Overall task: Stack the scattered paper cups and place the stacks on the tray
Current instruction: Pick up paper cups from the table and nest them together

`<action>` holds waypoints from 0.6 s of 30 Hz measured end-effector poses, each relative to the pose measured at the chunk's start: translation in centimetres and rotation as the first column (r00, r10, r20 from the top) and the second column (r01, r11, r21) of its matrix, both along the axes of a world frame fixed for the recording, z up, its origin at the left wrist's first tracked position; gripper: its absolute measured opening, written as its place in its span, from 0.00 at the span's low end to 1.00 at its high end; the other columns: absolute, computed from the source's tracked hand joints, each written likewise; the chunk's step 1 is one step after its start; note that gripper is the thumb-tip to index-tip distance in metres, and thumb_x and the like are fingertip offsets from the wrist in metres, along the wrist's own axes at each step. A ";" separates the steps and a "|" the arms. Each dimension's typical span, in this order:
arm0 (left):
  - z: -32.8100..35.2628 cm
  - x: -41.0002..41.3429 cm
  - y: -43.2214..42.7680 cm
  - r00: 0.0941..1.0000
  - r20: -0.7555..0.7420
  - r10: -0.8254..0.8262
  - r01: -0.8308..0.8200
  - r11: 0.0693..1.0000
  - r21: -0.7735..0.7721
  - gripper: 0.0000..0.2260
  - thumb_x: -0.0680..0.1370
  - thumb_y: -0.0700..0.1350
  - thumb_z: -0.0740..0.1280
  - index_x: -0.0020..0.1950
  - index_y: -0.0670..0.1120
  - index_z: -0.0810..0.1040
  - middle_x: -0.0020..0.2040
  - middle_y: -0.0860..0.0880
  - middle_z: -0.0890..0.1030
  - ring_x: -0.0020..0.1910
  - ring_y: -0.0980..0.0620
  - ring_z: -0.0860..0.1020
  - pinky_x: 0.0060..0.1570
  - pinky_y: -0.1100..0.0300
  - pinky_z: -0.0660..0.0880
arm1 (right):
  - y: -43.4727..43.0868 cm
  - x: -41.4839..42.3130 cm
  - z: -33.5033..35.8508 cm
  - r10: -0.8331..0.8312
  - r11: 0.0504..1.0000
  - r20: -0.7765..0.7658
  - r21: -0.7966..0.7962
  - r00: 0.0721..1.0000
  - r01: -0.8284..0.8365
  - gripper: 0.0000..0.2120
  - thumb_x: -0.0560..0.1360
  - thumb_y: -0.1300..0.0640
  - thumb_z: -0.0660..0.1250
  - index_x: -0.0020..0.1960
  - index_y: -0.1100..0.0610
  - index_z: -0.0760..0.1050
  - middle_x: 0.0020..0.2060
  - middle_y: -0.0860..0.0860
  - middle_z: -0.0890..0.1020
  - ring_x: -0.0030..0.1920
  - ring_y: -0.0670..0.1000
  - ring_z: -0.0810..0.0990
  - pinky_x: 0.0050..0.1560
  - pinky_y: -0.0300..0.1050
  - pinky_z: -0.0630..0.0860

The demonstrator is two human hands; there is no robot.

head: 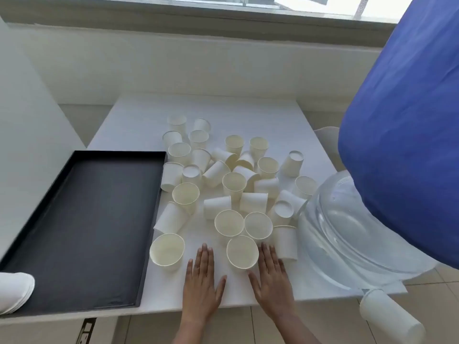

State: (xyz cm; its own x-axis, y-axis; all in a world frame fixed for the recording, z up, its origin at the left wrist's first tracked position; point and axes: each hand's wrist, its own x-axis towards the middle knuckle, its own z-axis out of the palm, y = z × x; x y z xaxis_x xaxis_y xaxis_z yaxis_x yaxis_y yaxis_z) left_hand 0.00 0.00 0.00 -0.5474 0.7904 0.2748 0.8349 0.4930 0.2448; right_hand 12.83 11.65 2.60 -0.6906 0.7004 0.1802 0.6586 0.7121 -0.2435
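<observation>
A white worktop (139, 125) fills the middle of the view, seen from above by a person standing at its near edge. At the right, a large clear water bottle (347, 234) lies tilted over the worktop's right edge, its upper part under a blue cover (402, 120). A black rectangular tray (82, 219) sits on the left part of the worktop, with a small pile of white plates (13, 291) overlapping its near left corner. Between tray and bottle lie the scattered paper cups (233, 184), white outside and cream inside, some upright, some tipped on their sides, some upside down; none is on the tray. The left hand (202, 281) and right hand (272, 276) rest flat on the worktop, palms down, each grip spread and holding nothing. One upright cup (242, 253) stands between the two hands, near the fingertips. Another cup (167, 252) stands just left of the left hand.
</observation>
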 end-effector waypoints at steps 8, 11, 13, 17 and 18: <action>0.0 -0.6 0.8 0.996 0.091 0.000 -0.001 1.000 0.007 0.29 0.79 0.58 0.38 0.75 0.43 0.40 0.76 0.49 0.37 0.75 0.55 0.38 0.69 0.57 0.48 | 0.4 -0.4 -0.7 0.022 1.000 -0.010 0.014 1.000 -0.021 0.26 0.79 0.43 0.36 0.70 0.55 0.57 0.75 0.44 0.38 0.74 0.43 0.37 0.69 0.38 0.45; -0.2 -0.8 1.2 0.995 0.099 0.006 -0.008 1.000 0.016 0.29 0.79 0.58 0.39 0.75 0.44 0.41 0.77 0.49 0.38 0.75 0.55 0.40 0.71 0.57 0.46 | 0.6 -0.6 -1.2 0.024 0.997 -0.040 0.071 0.999 -0.021 0.26 0.79 0.44 0.37 0.72 0.55 0.54 0.75 0.45 0.38 0.75 0.43 0.39 0.72 0.39 0.44; -0.4 -1.0 1.4 0.994 0.110 0.006 -0.008 1.000 0.022 0.29 0.79 0.58 0.39 0.75 0.44 0.41 0.77 0.49 0.38 0.75 0.55 0.40 0.71 0.57 0.45 | 0.8 -0.8 -1.4 0.021 0.996 -0.040 0.088 0.999 -0.018 0.25 0.79 0.44 0.38 0.65 0.56 0.63 0.76 0.45 0.39 0.75 0.44 0.40 0.72 0.41 0.49; -0.1 -1.4 1.9 0.993 0.119 0.009 -0.012 1.000 0.023 0.29 0.79 0.58 0.38 0.75 0.43 0.40 0.76 0.49 0.37 0.75 0.55 0.39 0.70 0.56 0.46 | 1.0 -1.1 -1.3 0.014 0.997 0.003 0.071 1.000 -0.014 0.25 0.79 0.44 0.38 0.68 0.55 0.60 0.76 0.45 0.39 0.75 0.44 0.40 0.73 0.40 0.41; 0.0 -1.4 2.0 0.993 0.114 0.009 -0.012 1.000 0.026 0.29 0.79 0.58 0.38 0.75 0.43 0.40 0.76 0.49 0.36 0.75 0.55 0.38 0.69 0.56 0.47 | 1.0 -1.1 -1.3 0.014 0.997 0.012 0.077 1.000 -0.015 0.24 0.79 0.44 0.38 0.66 0.54 0.61 0.76 0.45 0.39 0.75 0.44 0.40 0.73 0.40 0.41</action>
